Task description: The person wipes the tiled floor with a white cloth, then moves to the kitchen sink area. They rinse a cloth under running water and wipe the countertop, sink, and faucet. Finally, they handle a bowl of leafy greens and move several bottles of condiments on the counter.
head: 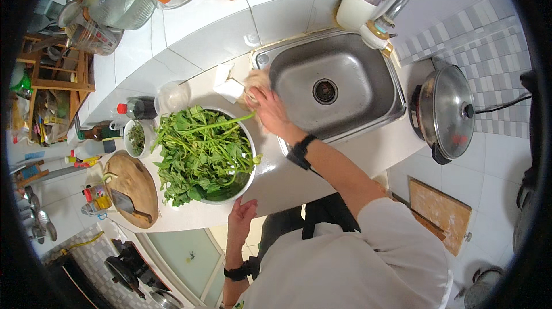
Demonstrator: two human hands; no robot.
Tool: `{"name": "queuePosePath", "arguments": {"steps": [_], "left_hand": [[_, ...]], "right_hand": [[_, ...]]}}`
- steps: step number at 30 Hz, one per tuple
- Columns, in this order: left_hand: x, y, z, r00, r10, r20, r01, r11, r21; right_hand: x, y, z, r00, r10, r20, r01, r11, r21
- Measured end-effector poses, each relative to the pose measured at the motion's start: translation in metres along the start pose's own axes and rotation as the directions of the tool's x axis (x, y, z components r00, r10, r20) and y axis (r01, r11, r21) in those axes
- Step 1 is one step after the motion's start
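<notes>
My right hand (268,108) is pressed on a beige cloth (255,82) on the counter, against the left rim of the stainless steel sink (358,67). Part of the cloth is blurred. Left of it stands a metal basin (249,182) heaped with leafy greens (200,153), whose stems hang over the rim. Close to the basin's near side is my left hand (241,216), at the counter's front edge, with nothing in it and its fingers apart. Whether a fingertip touches the basin, I cannot tell. Beside the cloth lies a white piece (228,87), perhaps paper or plastic.
A cleaver (125,203) lies on a round wooden chopping board (138,179) at the left. Behind the basin are a white bowl of herbs (137,136), a clear plastic bowl (172,97) and a dark bottle (140,108). A lidded electric pan (450,113) stands right of the sink.
</notes>
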State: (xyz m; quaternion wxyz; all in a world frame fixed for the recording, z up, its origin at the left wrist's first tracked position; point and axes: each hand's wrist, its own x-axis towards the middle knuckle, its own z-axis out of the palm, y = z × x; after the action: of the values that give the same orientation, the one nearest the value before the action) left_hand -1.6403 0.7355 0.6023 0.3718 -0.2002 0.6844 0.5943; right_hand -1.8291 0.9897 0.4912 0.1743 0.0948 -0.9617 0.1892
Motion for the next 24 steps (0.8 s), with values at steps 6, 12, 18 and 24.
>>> {"name": "queuePosePath", "arguments": {"steps": [6, 12, 18, 24], "left_hand": [[0.000, -0.018, -0.009, 0.993, 0.118, -0.022, -0.117, 0.992, 0.048], [-0.001, -0.019, 0.004, 0.990, 0.142, -0.011, -0.141, 0.986, 0.092], [0.010, -0.003, 0.015, 0.987, 0.159, 0.015, -0.158, 0.961, 0.226], [0.007, -0.020, 0.009, 0.981, 0.190, -0.048, -0.179, 0.968, 0.176]], "right_hand": [[0.086, 0.053, 0.013, 0.960, 0.269, 0.081, -0.281, 0.934, 0.219], [0.119, 0.027, -0.004, 0.966, 0.125, -0.226, -0.080, 0.977, 0.197], [0.176, -0.006, 0.028, 0.908, -0.419, 0.005, 0.418, 0.905, -0.083], [0.122, 0.062, 0.013, 0.963, -0.251, 0.099, 0.257, 0.965, -0.056]]}}
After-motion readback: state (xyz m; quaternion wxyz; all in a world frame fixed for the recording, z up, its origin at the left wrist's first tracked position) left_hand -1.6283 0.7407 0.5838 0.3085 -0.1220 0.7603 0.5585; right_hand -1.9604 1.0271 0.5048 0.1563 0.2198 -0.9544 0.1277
